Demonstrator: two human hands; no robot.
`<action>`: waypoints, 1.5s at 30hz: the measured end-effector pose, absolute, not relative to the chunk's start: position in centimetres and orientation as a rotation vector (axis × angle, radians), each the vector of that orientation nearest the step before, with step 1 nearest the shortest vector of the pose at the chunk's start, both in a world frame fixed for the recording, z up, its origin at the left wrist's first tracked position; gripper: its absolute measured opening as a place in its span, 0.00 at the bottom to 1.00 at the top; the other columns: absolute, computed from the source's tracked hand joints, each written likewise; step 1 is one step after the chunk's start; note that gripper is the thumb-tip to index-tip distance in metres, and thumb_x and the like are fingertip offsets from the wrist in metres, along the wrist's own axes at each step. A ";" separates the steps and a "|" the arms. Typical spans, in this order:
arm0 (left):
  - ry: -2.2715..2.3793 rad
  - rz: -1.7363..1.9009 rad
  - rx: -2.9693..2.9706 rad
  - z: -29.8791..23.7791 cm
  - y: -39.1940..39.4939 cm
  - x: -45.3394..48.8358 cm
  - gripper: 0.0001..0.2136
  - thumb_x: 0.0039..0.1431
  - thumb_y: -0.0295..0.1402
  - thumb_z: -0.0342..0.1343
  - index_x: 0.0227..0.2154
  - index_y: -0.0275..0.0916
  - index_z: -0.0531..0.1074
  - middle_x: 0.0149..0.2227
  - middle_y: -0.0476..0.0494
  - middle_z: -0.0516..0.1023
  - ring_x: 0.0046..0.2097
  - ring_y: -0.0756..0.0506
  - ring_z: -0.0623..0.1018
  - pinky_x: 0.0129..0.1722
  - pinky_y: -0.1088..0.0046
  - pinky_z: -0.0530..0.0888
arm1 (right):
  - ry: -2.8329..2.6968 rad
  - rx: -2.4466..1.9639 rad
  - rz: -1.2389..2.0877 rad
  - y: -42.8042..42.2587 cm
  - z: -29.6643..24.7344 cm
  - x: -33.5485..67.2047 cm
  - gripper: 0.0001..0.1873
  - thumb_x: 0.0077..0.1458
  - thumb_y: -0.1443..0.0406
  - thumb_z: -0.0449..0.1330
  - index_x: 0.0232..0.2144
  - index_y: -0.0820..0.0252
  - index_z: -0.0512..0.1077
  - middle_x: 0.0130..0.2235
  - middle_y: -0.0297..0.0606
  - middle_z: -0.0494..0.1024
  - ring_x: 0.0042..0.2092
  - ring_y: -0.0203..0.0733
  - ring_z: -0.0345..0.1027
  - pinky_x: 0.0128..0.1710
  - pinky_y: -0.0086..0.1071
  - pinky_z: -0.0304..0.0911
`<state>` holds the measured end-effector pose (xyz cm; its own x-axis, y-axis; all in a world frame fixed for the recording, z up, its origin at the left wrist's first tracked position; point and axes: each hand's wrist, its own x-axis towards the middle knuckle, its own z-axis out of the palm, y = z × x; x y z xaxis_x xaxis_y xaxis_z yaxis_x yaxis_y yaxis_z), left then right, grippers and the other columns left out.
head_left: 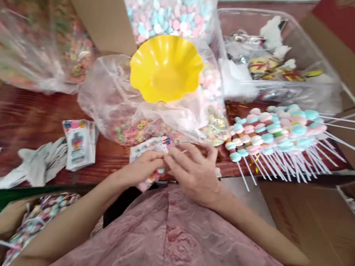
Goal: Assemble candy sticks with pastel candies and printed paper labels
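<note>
My left hand point(147, 164) and my right hand point(195, 173) meet at the table's front edge, fingertips close together. The left fingers are pinched on a small packet point(157, 174) with pink and coloured bits, mostly hidden under the hand. Bent over the same spot, the right fingers close on something I cannot make out. Just behind them lies a white printed bag point(148, 144) with coloured marks. To the right, many candy skewers point(276, 131) in pink, blue and white lie piled with white sticks pointing towards me.
A yellow scalloped bowl point(166, 70) rests on clear bags of candy point(110, 90). Behind is a bag of pastel candies point(170, 16); right of it, a clear bin point(284, 85) of wrappers. At left lie printed bags point(80, 146) and gloves point(41, 160). A box of candy sticks point(43, 219) sits below.
</note>
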<state>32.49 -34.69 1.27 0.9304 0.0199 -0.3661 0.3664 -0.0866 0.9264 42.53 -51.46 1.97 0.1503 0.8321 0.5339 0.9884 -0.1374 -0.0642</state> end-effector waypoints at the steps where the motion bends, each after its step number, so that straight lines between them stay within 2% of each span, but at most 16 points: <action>1: 0.323 -0.416 1.474 1.2 -34.2 32.3 0.11 0.58 0.41 0.51 0.27 0.38 0.67 0.22 0.50 0.68 0.22 0.51 0.66 0.24 0.74 0.65 | -1.751 -1.963 -0.545 -51.6 1.9 42.3 0.10 0.65 0.67 0.54 0.47 0.54 0.72 0.48 0.34 0.79 0.53 0.44 0.63 0.51 0.48 0.43; 4: 0.292 -0.680 1.237 1.1 -33.5 31.5 0.16 0.53 0.46 0.55 0.25 0.37 0.65 0.21 0.50 0.67 0.19 0.52 0.65 0.20 0.75 0.62 | -1.756 -1.885 -0.471 -51.9 1.0 42.1 0.10 0.63 0.71 0.53 0.35 0.57 0.73 0.31 0.29 0.76 0.44 0.40 0.65 0.52 0.47 0.42; 6: 0.247 -0.691 1.386 1.3 -34.0 31.0 0.17 0.56 0.48 0.53 0.25 0.37 0.66 0.22 0.49 0.68 0.21 0.52 0.66 0.22 0.75 0.63 | -1.756 -1.928 -0.344 -51.9 0.1 41.9 0.10 0.59 0.72 0.53 0.28 0.59 0.71 0.26 0.30 0.72 0.39 0.39 0.63 0.51 0.47 0.43; 9: 0.148 -0.400 1.987 1.6 -35.5 30.6 0.15 0.62 0.42 0.48 0.29 0.36 0.70 0.28 0.45 0.72 0.29 0.48 0.70 0.31 0.72 0.68 | -1.680 -2.076 -0.092 -51.8 -0.7 41.4 0.05 0.53 0.70 0.56 0.25 0.61 0.69 0.27 0.34 0.74 0.36 0.39 0.60 0.43 0.43 0.44; 11: 0.065 -0.142 2.325 1.5 -36.5 30.4 0.14 0.64 0.37 0.46 0.32 0.36 0.72 0.31 0.42 0.74 0.34 0.46 0.71 0.37 0.69 0.69 | -1.591 -2.158 0.052 -52.0 -0.7 41.2 0.06 0.54 0.69 0.56 0.26 0.62 0.70 0.29 0.36 0.76 0.37 0.40 0.60 0.40 0.41 0.43; 13: 0.019 0.012 2.445 1.2 -36.9 30.1 0.14 0.66 0.35 0.44 0.32 0.36 0.74 0.31 0.41 0.75 0.34 0.46 0.71 0.37 0.68 0.68 | -1.515 -2.186 0.080 -52.7 -0.3 41.4 0.09 0.59 0.68 0.54 0.28 0.60 0.72 0.31 0.37 0.77 0.39 0.41 0.61 0.41 0.41 0.43; 17: 0.257 0.170 2.231 0.3 -36.5 29.6 0.13 0.63 0.35 0.49 0.28 0.38 0.74 0.26 0.46 0.73 0.29 0.50 0.70 0.32 0.73 0.67 | -1.277 -2.285 -0.242 -55.2 0.6 43.7 0.10 0.63 0.65 0.54 0.38 0.54 0.76 0.40 0.36 0.80 0.46 0.44 0.63 0.46 0.42 0.45; 20: 0.626 0.188 1.774 0.1 -36.0 29.9 0.10 0.56 0.39 0.57 0.26 0.38 0.74 0.21 0.50 0.71 0.23 0.51 0.69 0.24 0.76 0.65 | -1.259 -2.404 -0.362 -55.6 0.4 45.7 0.11 0.63 0.65 0.55 0.34 0.54 0.78 0.38 0.35 0.81 0.44 0.45 0.62 0.45 0.42 0.46; 22: 0.781 0.189 1.428 0.2 -35.9 30.4 0.12 0.50 0.41 0.62 0.30 0.37 0.75 0.22 0.50 0.74 0.21 0.52 0.70 0.20 0.78 0.64 | -1.396 -2.474 -0.330 -54.6 0.0 46.4 0.11 0.61 0.66 0.55 0.30 0.55 0.77 0.35 0.37 0.79 0.42 0.45 0.61 0.42 0.42 0.45; 26: 0.774 0.257 1.066 0.5 -35.8 31.3 0.18 0.40 0.41 0.69 0.32 0.35 0.74 0.25 0.48 0.78 0.21 0.52 0.74 0.22 0.78 0.70 | -1.564 -2.618 -0.240 -51.4 -0.9 46.3 0.10 0.54 0.72 0.55 0.26 0.61 0.75 0.34 0.45 0.76 0.42 0.49 0.60 0.41 0.43 0.46; 29: 0.744 0.244 1.007 0.4 -35.8 31.0 0.19 0.41 0.40 0.69 0.34 0.34 0.74 0.24 0.49 0.78 0.21 0.52 0.74 0.21 0.79 0.70 | -1.598 -2.665 -0.215 -50.4 -1.5 46.5 0.10 0.52 0.75 0.53 0.28 0.63 0.74 0.34 0.46 0.76 0.42 0.50 0.61 0.40 0.43 0.47; 32: 0.755 0.228 1.002 0.1 -35.9 30.5 0.19 0.42 0.41 0.69 0.35 0.34 0.75 0.24 0.50 0.76 0.20 0.53 0.73 0.17 0.82 0.66 | -1.598 -2.584 -0.224 -51.0 -1.4 47.1 0.10 0.55 0.74 0.52 0.29 0.63 0.72 0.36 0.45 0.76 0.42 0.50 0.62 0.41 0.43 0.49; 36: 0.772 0.207 1.034 -0.4 -36.6 31.4 0.17 0.44 0.41 0.67 0.34 0.34 0.76 0.23 0.50 0.75 0.17 0.55 0.70 0.14 0.83 0.59 | -1.418 -2.266 -0.284 -51.8 0.3 47.0 0.09 0.60 0.67 0.51 0.30 0.59 0.70 0.30 0.41 0.74 0.37 0.46 0.63 0.39 0.39 0.54; 39: 0.718 0.185 1.085 -0.4 -37.5 32.9 0.15 0.47 0.41 0.64 0.34 0.35 0.77 0.19 0.54 0.71 0.15 0.56 0.64 0.13 0.82 0.56 | -1.426 -2.037 -0.267 -51.2 1.3 45.7 0.09 0.60 0.67 0.52 0.30 0.58 0.70 0.29 0.38 0.74 0.34 0.43 0.63 0.36 0.37 0.57; 41: 0.674 0.186 1.122 -0.3 -38.0 33.8 0.14 0.50 0.42 0.63 0.35 0.36 0.78 0.17 0.55 0.68 0.15 0.57 0.62 0.13 0.82 0.56 | -1.477 -1.966 -0.263 -50.4 1.3 44.9 0.10 0.60 0.69 0.51 0.31 0.58 0.72 0.30 0.38 0.76 0.34 0.43 0.64 0.37 0.38 0.58; 45: 0.649 0.245 1.173 -0.1 -38.3 34.6 0.14 0.52 0.42 0.62 0.34 0.36 0.78 0.19 0.54 0.69 0.17 0.57 0.64 0.17 0.82 0.61 | -1.269 -1.819 -0.088 -49.7 0.5 44.5 0.09 0.60 0.67 0.55 0.35 0.56 0.76 0.31 0.36 0.79 0.34 0.41 0.68 0.37 0.37 0.64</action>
